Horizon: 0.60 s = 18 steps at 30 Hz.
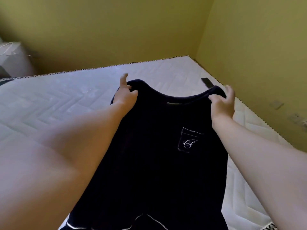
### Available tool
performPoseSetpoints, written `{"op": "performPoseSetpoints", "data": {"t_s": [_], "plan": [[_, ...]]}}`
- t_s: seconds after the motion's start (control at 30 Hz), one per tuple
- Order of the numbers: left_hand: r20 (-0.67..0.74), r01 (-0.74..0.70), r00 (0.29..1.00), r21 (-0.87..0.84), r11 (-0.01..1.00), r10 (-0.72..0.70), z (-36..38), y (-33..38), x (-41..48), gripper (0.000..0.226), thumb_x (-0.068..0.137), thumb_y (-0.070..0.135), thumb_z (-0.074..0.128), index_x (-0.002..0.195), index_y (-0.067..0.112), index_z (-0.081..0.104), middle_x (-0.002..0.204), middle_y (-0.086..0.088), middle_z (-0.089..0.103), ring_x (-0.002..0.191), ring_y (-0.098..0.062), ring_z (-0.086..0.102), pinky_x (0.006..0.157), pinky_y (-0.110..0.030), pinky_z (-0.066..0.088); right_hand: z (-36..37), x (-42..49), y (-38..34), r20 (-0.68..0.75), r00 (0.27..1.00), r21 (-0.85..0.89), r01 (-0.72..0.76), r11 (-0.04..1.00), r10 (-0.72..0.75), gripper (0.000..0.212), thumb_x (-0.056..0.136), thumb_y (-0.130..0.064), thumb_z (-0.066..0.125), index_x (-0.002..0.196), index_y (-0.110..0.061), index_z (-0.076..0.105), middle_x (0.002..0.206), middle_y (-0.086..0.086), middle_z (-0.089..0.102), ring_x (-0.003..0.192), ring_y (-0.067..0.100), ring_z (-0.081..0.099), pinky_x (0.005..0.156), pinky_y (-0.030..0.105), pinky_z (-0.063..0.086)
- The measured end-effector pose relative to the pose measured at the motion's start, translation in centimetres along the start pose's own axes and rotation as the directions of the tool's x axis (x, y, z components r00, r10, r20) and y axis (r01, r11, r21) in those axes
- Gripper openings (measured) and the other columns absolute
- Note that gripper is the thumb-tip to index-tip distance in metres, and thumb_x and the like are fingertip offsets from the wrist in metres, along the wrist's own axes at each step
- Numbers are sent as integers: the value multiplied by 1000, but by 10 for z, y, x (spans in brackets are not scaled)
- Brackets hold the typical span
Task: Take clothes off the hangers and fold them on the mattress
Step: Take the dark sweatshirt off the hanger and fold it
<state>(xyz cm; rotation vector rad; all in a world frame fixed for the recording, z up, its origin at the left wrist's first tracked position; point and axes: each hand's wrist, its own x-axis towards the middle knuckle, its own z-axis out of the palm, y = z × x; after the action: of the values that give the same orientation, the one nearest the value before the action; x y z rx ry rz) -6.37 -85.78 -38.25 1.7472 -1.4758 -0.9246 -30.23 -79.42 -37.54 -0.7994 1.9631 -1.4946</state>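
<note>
At the far left edge a pale grey object (14,58) stands beside the mattress (49,100); blur prevents identification. The white quilted mattress spans the frame and fits into the corner of the yellow-green wall (249,47). The left hand (125,96) is raised over the mattress near centre, its thumb and curled fingers pinching the left shoulder of a dark navy top (157,155), while its index finger (123,79) points straight up, clear of the cloth. The top is held spread between both hands, neckline uppermost and sagging in a curve, body hanging down towards the camera and out of the lower edge of the frame. Whether its lower part touches the mattress cannot be told. A chest pocket (189,141) outlined in white stitching and bearing a white embroidered monogram shows on the side nearer the right arm. White lines (154,220) cross the fabric near the bottom edge. A black phone (207,82) lies flat on the mattress close to the wall, beyond the neckline. The right hand (221,104) pinches the right shoulder of the top between thumb and fingertips, its remaining fingers loosely spread above the cloth.
</note>
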Motion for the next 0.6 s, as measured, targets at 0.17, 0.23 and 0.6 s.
{"op": "performPoseSetpoints", "data": {"t_s": [0.17, 0.23, 0.6], "plan": [[188, 29, 981, 80, 996, -44, 45, -54, 4, 70, 91, 13, 49, 147, 34, 13, 106, 5, 46, 64, -11, 51, 57, -21, 43, 53, 16, 65, 179, 972, -109, -136, 985, 154, 62, 89, -18, 50, 144, -32, 27, 139, 3, 43, 121, 23, 47, 101, 33, 39], [223, 64, 971, 108, 992, -87, 57, -79, -2, 67, 90, 13, 52, 146, 28, 20, 106, 2, 50, 74, -14, 54, 59, -21, 42, 69, 9, 91, 191, 958, -168, -183, 969, 214, 54, 87, -17, 54, 139, -25, 39, 135, 4, 49, 115, 23, 50, 94, 29, 38], [246, 209, 926, 296, 932, -286, 45, -207, -61, 43, 93, 16, 46, 135, 20, 42, 127, -3, 55, 110, -21, 54, 85, -28, 44, 106, -116, 178, 287, 818, -392, -374, 840, 498, 26, 88, -17, 53, 114, -16, 58, 84, -4, 53, 66, 9, 44, 57, 25, 36]]}}
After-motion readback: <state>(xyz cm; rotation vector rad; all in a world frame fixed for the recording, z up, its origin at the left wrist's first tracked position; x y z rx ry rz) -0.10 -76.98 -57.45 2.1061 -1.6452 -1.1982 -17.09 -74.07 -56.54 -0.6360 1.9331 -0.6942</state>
